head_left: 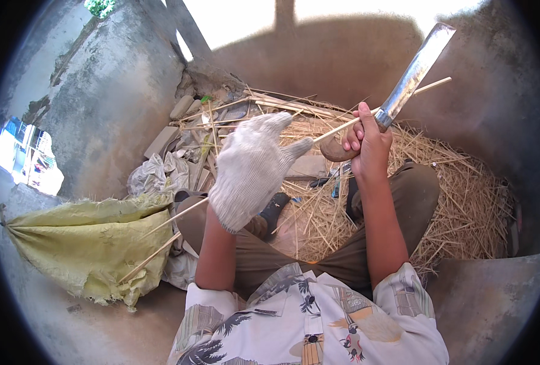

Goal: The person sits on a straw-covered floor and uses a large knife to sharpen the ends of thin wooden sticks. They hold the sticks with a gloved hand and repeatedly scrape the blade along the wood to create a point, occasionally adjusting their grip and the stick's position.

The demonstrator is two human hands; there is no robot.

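My left hand (251,167), in a white knitted glove, is closed on a thin pale bamboo strip (335,130). The strip leaves the glove by the thumb and slants up to the right, passing my right hand and running behind the knife's base. My bare right hand (370,143) grips a knife (418,72) with a long, straight metal blade pointing up and right. Its curved wooden handle (335,149) shows below my fingers. Blade and strip cross just above my right hand; whether they touch I cannot tell. The glove hides part of the strip.
Shavings and cut strips (464,194) pile on the floor at right. Longer sticks (300,108) lie beyond my hands. Bricks (160,142) and rubble sit far left, near a yellow woven sack (87,243). Walls (343,64) enclose the spot; my crossed legs are below my hands.
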